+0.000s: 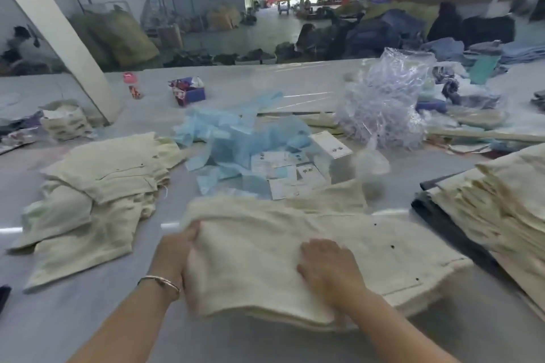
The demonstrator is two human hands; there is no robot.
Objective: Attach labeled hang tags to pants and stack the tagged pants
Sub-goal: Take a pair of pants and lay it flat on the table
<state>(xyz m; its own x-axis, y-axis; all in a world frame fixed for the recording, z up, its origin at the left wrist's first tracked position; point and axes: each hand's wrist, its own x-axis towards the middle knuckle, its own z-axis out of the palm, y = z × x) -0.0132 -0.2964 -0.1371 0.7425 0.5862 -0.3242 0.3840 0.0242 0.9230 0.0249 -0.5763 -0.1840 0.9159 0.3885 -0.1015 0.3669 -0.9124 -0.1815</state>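
Observation:
A folded pair of cream pants lies on the grey table right in front of me. My left hand grips its left folded edge, fingers tucked under the cloth. On top of the fabric my right hand presses down with curved fingers. White hang tags lie scattered just beyond the pants, partly among blue sheets. A loose stack of cream pants sits at the left, and a taller pile of cream pants at the right.
Crumpled blue sheets and a heap of clear plastic bags lie mid-table. A purple box and a small red bottle stand farther back. A slanted white post rises at the left. Dark fabric lies under the right pile.

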